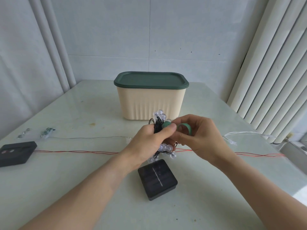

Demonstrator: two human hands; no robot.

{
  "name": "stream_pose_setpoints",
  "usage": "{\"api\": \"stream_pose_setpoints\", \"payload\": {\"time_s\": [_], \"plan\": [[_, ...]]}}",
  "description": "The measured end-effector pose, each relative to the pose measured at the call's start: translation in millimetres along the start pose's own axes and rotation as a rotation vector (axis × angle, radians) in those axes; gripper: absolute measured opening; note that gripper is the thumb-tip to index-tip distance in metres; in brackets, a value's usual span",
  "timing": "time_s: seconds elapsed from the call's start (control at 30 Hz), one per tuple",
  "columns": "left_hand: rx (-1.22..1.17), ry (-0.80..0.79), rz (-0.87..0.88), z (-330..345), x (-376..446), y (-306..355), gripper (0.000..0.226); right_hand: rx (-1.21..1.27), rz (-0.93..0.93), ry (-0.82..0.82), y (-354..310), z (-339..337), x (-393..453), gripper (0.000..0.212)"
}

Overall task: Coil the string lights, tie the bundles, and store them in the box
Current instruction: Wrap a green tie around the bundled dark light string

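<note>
Left hand grips coil mid-waist above counter; right hand pinches green tie. Coil prob light, floppy, bulbs fragile: hold wires, not bulbs. Box lidded behind.

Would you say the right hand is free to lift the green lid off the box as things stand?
Probably not yet. The right hand pinches the green strap at the coiled lights, which the left hand grips. The path to the lid itself looks open.
</note>
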State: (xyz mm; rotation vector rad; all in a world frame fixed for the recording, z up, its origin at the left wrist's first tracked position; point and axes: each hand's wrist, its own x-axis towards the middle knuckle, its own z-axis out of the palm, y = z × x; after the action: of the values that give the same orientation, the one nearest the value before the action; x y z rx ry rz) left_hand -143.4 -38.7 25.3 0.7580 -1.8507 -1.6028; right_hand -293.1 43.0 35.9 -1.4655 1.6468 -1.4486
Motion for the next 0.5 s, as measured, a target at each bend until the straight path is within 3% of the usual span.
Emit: {"api": "stream_pose_setpoints", "payload": {"time_s": [0.17, 0.33, 0.43, 0.5], "plan": [[-0.085, 0.061, -0.050, -3.2, -0.2, 3.9, 0.048, 0.015, 0.097, -0.145, -6.8, -7.4, 1.4, 0.019], [-0.099, 0.103, -0.070, -4.1, 3.2, -0.6, 0.050, 0.079, 0.185, -0.050, -4.1, -0.9, 2.9, 0.026], [-0.093, 0.087, -0.067, -2.5, 5.1, -5.1, 0.036, 0.113, 0.195, -0.048, -2.5, -1.0, 3.4, 0.005], [-0.074, 0.084, -0.053, -1.6, 5.2, -6.5, 0.031, 0.121, 0.205, -0.062, -0.5, -1.3, 1.9, 0.016]]}}
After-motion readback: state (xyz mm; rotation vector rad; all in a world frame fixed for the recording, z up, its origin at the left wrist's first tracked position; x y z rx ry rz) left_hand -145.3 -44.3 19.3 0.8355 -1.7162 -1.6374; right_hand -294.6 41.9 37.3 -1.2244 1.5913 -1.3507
